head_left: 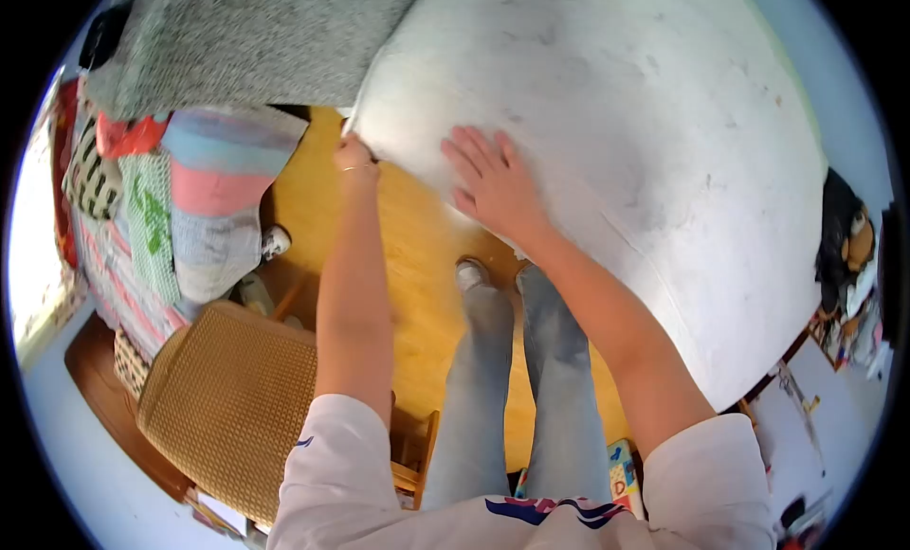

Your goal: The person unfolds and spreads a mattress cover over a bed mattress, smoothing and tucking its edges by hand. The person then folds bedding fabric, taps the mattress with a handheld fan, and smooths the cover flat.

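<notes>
A large white sheet-like cover [607, 105] with faint grey marks spreads over a broad flat surface in front of me. At its near left corner, my left hand [354, 156] is closed on the edge of the white cover. My right hand [493, 185] lies flat on the cover near its front edge, fingers spread, holding nothing. Beyond my left hand, a grey woolly blanket [265, 48] meets the white cover along its left side.
A woven-seat chair [237, 398] stands at the lower left. Behind it are striped fabrics [213, 190] and a red cloth [131, 136]. Wooden floor [417, 237] shows around my legs. Dark clothes and a soft toy [859, 245] are at the right.
</notes>
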